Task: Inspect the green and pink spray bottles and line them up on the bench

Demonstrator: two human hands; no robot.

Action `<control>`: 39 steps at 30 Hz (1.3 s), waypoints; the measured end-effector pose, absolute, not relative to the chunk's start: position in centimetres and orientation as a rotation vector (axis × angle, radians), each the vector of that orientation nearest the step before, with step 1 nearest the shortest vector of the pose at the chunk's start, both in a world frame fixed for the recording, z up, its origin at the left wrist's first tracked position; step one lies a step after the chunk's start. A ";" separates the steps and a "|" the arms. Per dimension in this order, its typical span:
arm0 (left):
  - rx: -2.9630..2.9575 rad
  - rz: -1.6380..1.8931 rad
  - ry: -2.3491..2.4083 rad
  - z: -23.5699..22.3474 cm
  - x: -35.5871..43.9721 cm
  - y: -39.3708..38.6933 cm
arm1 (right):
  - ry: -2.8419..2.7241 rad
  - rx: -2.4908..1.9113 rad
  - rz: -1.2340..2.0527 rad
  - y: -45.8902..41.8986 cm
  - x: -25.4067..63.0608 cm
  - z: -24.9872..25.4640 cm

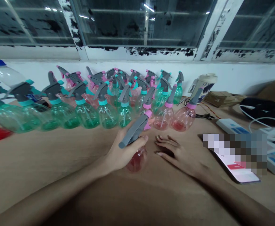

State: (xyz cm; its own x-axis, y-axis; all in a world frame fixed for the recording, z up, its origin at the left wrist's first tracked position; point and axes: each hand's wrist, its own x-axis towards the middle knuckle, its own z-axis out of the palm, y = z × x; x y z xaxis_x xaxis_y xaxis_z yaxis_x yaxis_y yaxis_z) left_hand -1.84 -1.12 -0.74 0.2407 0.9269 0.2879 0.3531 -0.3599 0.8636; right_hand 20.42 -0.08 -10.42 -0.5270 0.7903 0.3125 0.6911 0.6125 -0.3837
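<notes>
The left hand [125, 152] is wrapped around the upper part of a pink spray bottle [136, 161], at the near middle of the counter [64, 149]. The right hand [172, 150], holding nothing, lies with fingers spread just right of it. Immediately beyond, green bottles [87, 116] and, farther right, pink bottles [162, 121] stand in a row that blocks the far side, with more sprayers crowded behind. Right of the right hand lies a phone [236, 169], partly pixelated; a white power strip [231, 125] and a carton [224, 99] sit farther back. A red wrapper [0, 135] lies at the left edge.
</notes>
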 end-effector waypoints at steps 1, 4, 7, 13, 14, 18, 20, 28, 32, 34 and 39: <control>1.859 1.088 1.163 -0.7 -1.9 -1.1 | -2.391 -1.175 0.292 -0.1 20.4 -10.4; 1.893 1.091 1.157 -0.5 -1.9 -0.9 | -2.383 -1.176 0.299 -0.1 20.4 -10.4; 1.900 1.065 1.150 -0.3 -1.7 -0.8 | -2.361 -1.179 0.291 -0.2 20.4 -10.5; 1.923 1.064 1.146 0.0 -1.4 -0.7 | -2.412 -1.172 0.286 -0.1 20.5 -10.6; 1.936 1.064 1.141 0.1 -1.4 -0.7 | -2.417 -1.171 0.289 -0.1 20.6 -10.6; 1.942 1.059 1.115 0.0 -1.4 -0.7 | -2.418 -1.196 0.279 -0.1 20.6 -10.6; 1.925 1.080 1.114 -0.2 -1.4 -0.6 | -2.427 -1.207 0.273 -0.1 20.6 -10.6; 1.981 1.122 1.187 -0.5 -1.5 -0.9 | -2.440 -1.210 0.260 -0.1 20.5 -10.8; 1.958 1.089 1.219 -0.2 -1.6 -1.1 | -2.434 -1.191 0.254 -0.1 20.5 -10.8; 1.954 1.091 1.202 -0.2 -1.6 -1.1 | -2.430 -1.193 0.256 -0.2 20.5 -10.8; 1.953 1.082 1.177 -0.5 -1.7 -0.9 | -2.442 -1.201 0.261 -0.2 20.5 -10.6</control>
